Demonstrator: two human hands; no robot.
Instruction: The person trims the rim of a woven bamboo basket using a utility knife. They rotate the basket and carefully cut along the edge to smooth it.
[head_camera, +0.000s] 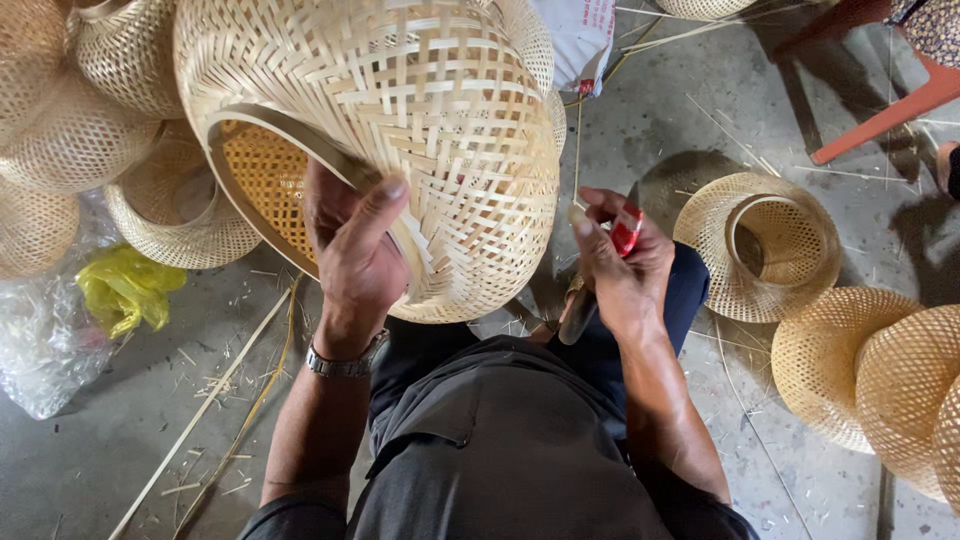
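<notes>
The concrete floor (100, 460) fills the background, grey and littered with thin bamboo splinters and long bamboo strips (215, 400) that lie diagonally at lower left.

Largest object: a woven bamboo basket (440, 120), rounded like a dome and pale yellow, held tilted above the person's lap at the upper centre. Its open mouth, edged by a flat bamboo rim band, faces down and to the left, so the inner weave shows.

At upper left stands a cluster of similar woven shades (70, 130), touching one another. At lower right lie further round woven pieces (870, 370), and just above them a flared woven shade (765, 245) rests on the floor with its ring opening upward.

The person's dark trousers (500, 440) occupy the lower centre.

Left hand (355, 250): closed on the basket's rim, fingers inside the mouth, thumb pressed on the outer weave. A metal wristwatch (345, 362) sits on that wrist.

Right hand (625, 270): closed around a small red-handled tool (627, 230), just beside the basket's lower right wall; the tool's working end is hidden.

Smaller items: a crumpled yellow plastic bag (125, 290) beside clear plastic sheeting (45, 350) at left, and orange chair legs (890, 110) at upper right.
</notes>
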